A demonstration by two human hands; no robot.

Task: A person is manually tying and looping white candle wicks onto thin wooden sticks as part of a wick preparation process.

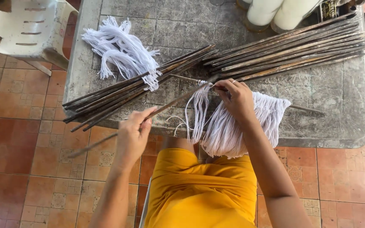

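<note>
Left grip: the left hand (132,134) is closed around a long dark stick (148,115), thumb on top, holding it slanted up toward the table's middle.
Right grip: the right hand (237,99) pinches white strings (199,110) at the stick's far end, fingertips tight together on the loops.
The strings: they hang from the stick in a loose skein, touching a bigger white string bundle (233,131) that drapes over the table edge toward the lap.
Doing it well: I'd say the stick wants holding steady and level while the loops are slid on one at a time, kept flat and untangled, with the hanging tails clear of the other sticks.
Surface: a worn grey table (339,93), stained and scuffed. One pile of dark sticks (119,93) lies to the left, another pile (292,46) fans to the right; a second white skein (121,48) rests at the far left.
Room: terracotta floor tiles (22,160), a white plastic chair (26,29) beside the table, white cylinders (275,12) at the far edge.
</note>
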